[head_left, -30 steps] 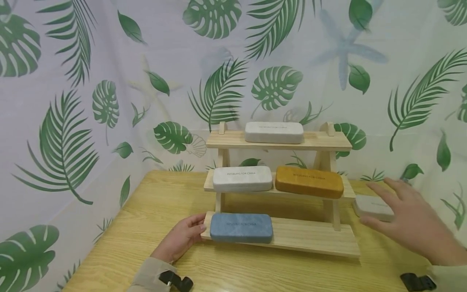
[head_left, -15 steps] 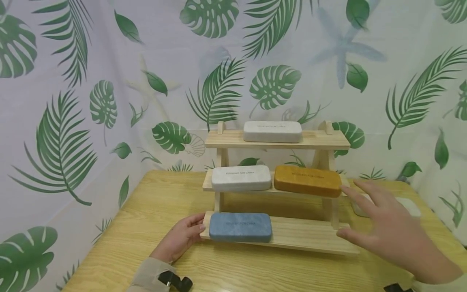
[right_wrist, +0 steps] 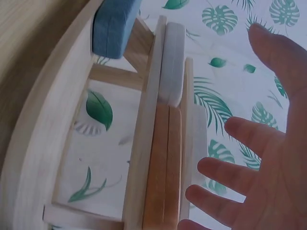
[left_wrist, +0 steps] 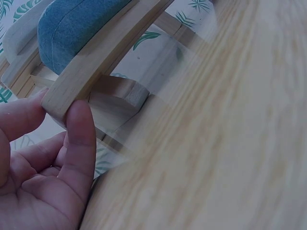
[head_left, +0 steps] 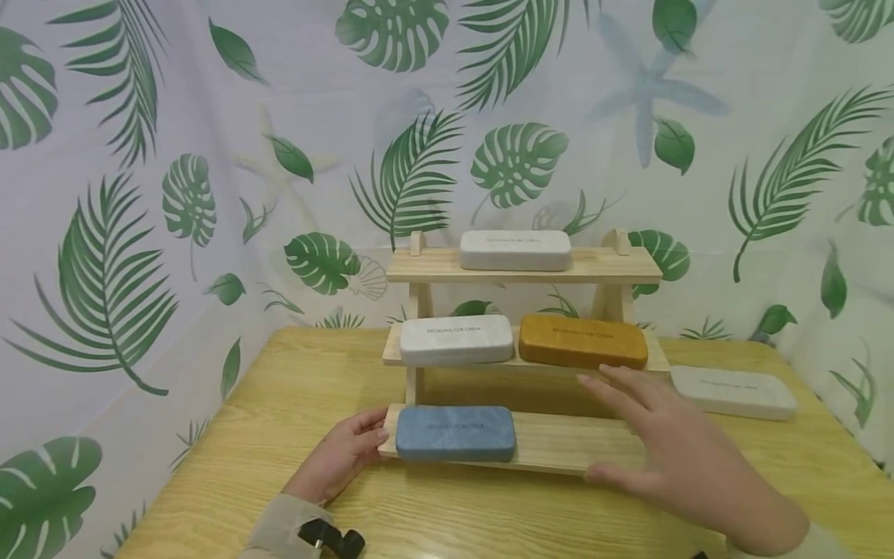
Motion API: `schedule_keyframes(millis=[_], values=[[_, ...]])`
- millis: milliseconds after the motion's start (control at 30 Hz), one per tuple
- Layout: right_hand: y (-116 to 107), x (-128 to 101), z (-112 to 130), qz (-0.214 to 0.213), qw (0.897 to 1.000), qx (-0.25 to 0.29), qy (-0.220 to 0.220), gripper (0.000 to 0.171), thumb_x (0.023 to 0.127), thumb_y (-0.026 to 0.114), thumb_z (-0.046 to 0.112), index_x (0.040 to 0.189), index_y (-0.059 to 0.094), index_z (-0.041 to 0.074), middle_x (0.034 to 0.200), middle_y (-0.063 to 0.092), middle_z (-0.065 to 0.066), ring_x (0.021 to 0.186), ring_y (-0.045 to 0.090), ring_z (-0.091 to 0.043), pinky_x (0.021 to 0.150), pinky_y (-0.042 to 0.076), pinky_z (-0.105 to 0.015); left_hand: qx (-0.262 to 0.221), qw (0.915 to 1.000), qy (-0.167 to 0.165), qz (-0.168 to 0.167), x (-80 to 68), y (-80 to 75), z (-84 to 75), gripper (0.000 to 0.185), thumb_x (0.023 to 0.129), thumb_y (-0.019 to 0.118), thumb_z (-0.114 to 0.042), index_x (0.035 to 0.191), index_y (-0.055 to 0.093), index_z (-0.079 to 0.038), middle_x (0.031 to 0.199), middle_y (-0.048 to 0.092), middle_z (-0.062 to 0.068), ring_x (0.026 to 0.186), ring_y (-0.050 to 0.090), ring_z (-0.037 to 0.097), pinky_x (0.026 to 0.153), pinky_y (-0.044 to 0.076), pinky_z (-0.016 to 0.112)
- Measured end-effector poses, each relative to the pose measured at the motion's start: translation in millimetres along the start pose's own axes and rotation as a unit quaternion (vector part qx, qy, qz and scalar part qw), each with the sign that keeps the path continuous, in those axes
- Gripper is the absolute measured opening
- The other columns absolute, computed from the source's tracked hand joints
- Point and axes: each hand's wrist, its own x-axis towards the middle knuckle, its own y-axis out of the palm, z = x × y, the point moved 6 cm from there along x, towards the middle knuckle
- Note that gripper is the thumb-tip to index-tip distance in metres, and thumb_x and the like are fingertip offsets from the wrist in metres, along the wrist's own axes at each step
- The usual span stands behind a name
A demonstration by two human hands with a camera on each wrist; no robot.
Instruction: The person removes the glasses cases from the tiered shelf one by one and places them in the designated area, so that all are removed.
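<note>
A three-tier wooden display rack (head_left: pixel 580 442) stands on the table. My left hand (head_left: pixel 342 454) pinches the left end of its bottom board between thumb and fingers, plain in the left wrist view at the board end (left_wrist: pixel 72 91). Beside that hand, a blue glasses case (head_left: pixel 455 433) lies on the bottom tier. The middle tier carries a white glasses case (head_left: pixel 456 340) and an orange-brown glasses case (head_left: pixel 583 341); another white case (head_left: pixel 515 250) sits on the top tier. My right hand (head_left: pixel 687 458) hovers with fingers spread before the rack's right side, holding nothing and hiding the bottom board's right end.
One more pale glasses case (head_left: pixel 733 392) lies on the wooden table (head_left: pixel 279 388), right of the rack. A leaf-printed cloth (head_left: pixel 279 194) hangs close behind and along both sides of the table.
My right hand has moved left from above the pale case on the table to the front of the rack, uncovering that case. The left hand keeps its grip; the view has shifted slightly.
</note>
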Motion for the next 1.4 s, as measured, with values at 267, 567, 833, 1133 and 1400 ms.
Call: schedule_keyframes(millis=[267,567,833,1133,1400], values=[[26.4,10.5,19.4,0.004,0.999,0.02,-0.032,0.088,0.084,0.067,0.071,0.156,0.041,0.029,0.15,0.048,-0.008,0.127,0.053,-0.037,0.086,0.052,-0.06,0.007,1.0,-0.004,-0.004,-0.2,1.6,1.9,0.061,0.107,0.053,-0.011,0.156,0.024,0.009,0.145,0.049,0.022,0.114,0.061,0.021,0.09,0.053,0.035],[83.7,30.8,33.3,0.072,0.993,0.093,0.0,0.092,0.082,0.06,0.078,0.157,0.04,0.03,0.156,0.041,-0.008,0.132,0.049,-0.036,0.093,0.051,-0.055,0.003,1.0,0.001,0.004,-0.7,2.5,0.6,0.061,0.107,0.053,-0.011,0.156,0.024,0.009,0.141,0.052,0.02,0.112,0.062,0.021,0.089,0.053,0.035],[112.4,46.7,40.5,0.084,0.99,0.114,0.004,0.091,0.082,0.072,0.068,0.156,0.043,0.024,0.154,0.042,-0.013,0.132,0.048,-0.038,0.096,0.049,-0.056,0.01,0.9999,-0.005,-0.003,0.8,2.9,0.8,0.062,0.106,0.054,-0.013,0.156,0.024,0.009,0.139,0.053,0.018,0.112,0.061,0.02,0.089,0.053,0.035],[135.0,60.3,43.2,0.087,0.989,0.118,0.036,0.098,0.075,0.082,0.063,0.156,0.043,0.023,0.153,0.043,-0.01,0.133,0.048,-0.036,0.102,0.044,-0.058,0.017,0.9998,0.003,-0.003,2.5,2.6,-4.4,0.061,0.107,0.053,-0.015,0.157,0.025,0.008,0.147,0.047,0.022,0.116,0.06,0.02,0.091,0.052,0.034],[144.8,71.0,54.0,0.087,0.992,0.088,0.026,0.106,0.072,0.084,0.064,0.157,0.041,0.017,0.149,0.047,-0.013,0.128,0.052,-0.037,0.101,0.045,-0.056,0.016,0.9998,-0.004,-0.013,0.7,3.0,-0.7,0.061,0.107,0.053,-0.013,0.156,0.025,0.009,0.143,0.05,0.022,0.115,0.06,0.021,0.091,0.052,0.035]])
